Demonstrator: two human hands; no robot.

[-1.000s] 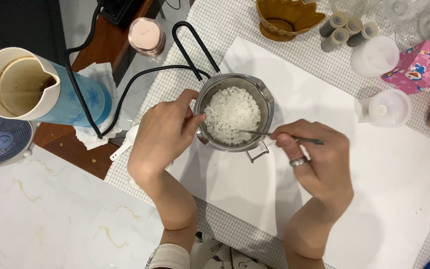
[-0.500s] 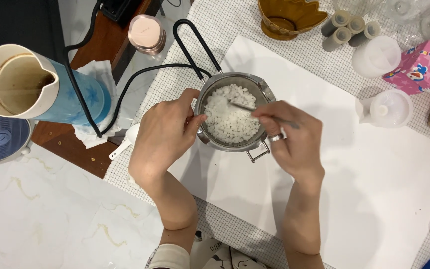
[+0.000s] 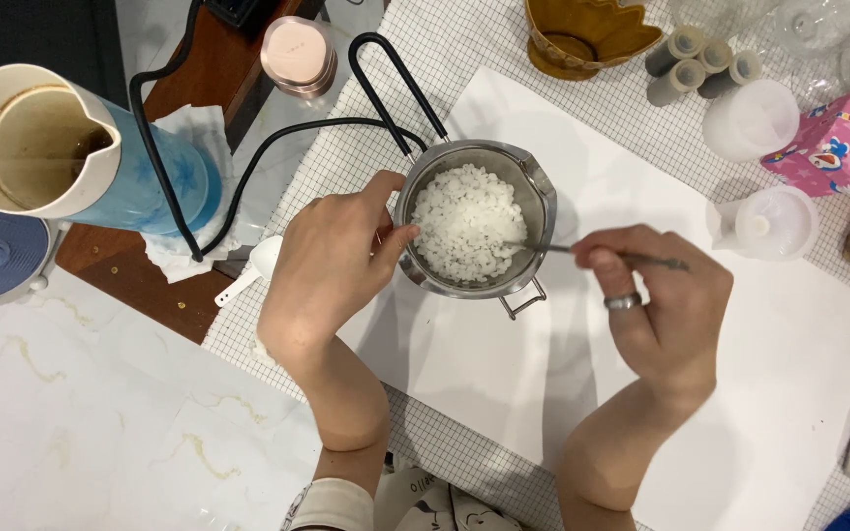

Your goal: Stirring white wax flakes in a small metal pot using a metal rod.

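Observation:
A small steel pot [image 3: 539, 193] with a black loop handle [image 3: 391, 84] stands on a white sheet [image 3: 740, 393]. It holds white wax flakes [image 3: 464, 221]. My left hand [image 3: 332, 265] grips the pot's left rim, thumb on the edge. My right hand [image 3: 661, 305], with a ring on one finger, pinches a thin metal stirrer [image 3: 592, 253] whose tip lies in the flakes at the pot's right side.
A blue and cream kettle [image 3: 61, 157] with a black cord [image 3: 248, 167] stands at left, a pink-lidded jar [image 3: 297, 54] behind it. A white spoon [image 3: 253, 267] lies by my left hand. At the back stand a yellow ceramic dish [image 3: 587, 34], grey tubes [image 3: 700, 59], white cups [image 3: 755, 118] and a pink box [image 3: 833, 143].
My right hand pushed the stirrer into the middle of the flakes, then drew back right and down, so the tip now sits at the pot's right edge. The left hand stayed on the rim.

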